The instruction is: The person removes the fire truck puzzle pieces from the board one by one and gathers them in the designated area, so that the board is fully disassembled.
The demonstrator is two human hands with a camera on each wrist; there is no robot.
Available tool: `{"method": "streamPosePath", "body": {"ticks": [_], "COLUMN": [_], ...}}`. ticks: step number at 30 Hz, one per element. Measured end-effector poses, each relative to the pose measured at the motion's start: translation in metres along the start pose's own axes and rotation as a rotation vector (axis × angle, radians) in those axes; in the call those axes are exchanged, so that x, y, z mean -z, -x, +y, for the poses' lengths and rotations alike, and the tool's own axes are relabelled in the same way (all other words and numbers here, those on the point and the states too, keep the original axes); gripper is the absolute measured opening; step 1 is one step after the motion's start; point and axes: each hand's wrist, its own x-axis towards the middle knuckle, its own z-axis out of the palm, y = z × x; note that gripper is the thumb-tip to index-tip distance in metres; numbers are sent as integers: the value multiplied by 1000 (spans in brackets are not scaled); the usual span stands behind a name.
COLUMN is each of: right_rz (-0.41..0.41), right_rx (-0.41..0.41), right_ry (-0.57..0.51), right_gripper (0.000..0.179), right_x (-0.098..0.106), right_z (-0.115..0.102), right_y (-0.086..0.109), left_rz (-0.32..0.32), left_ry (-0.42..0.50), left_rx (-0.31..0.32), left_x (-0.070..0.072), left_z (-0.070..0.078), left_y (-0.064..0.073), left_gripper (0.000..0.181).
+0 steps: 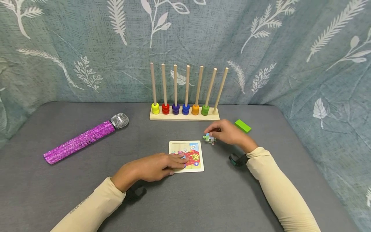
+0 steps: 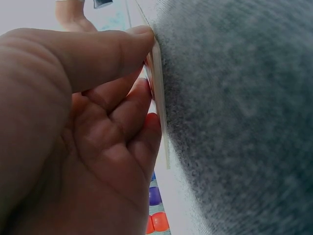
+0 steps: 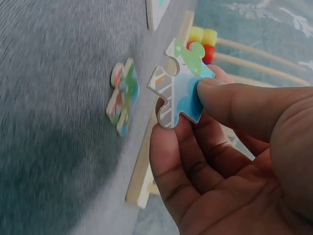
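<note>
My left hand point(image 1: 157, 166) rests on a small wooden puzzle board point(image 1: 202, 166), fingers laid over its left part. In the left wrist view the thumb is at the board's edge. The board's picture is red, yellow and blue, with bare wood showing at its upper left. To the right of the board, my right hand point(image 1: 229, 132) pinches a jigsaw piece point(image 3: 183, 93) between thumb and fingers. That piece is blue, green and striped grey. Another jigsaw piece point(image 3: 124, 98) lies on the table close beneath it.
Behind the board stands a wooden peg rack point(image 1: 185, 118) with tall pegs and coloured beads. A green block point(image 1: 242, 126) lies near my right wrist. At the left is a microphone point(image 1: 84, 138) with a glittery purple handle. A patterned curtain point(image 1: 185, 32) hangs behind the grey table point(image 1: 139, 132).
</note>
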Motion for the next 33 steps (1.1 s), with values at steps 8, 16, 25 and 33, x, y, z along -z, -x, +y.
{"method": "streamPosePath", "body": {"ticks": [8, 16, 25, 33], "right_rz": [9, 6, -20, -33], "right_rx": [-11, -75, -137, -161], "right_ry": [25, 62, 37, 95], "right_gripper": [21, 21, 21, 20], "right_x": [11, 19, 24, 23], "right_z": [7, 15, 26, 30], "right_y": [6, 12, 17, 18], "left_rz": [18, 25, 23, 13], "left_ry": [-28, -34, -28, -19], "left_rx": [-25, -11, -10, -16], "left_x": [1, 0, 1, 0], "left_z": [0, 0, 1, 2], "left_y": [2, 1, 1, 1], "left_gripper": [41, 41, 41, 41]}}
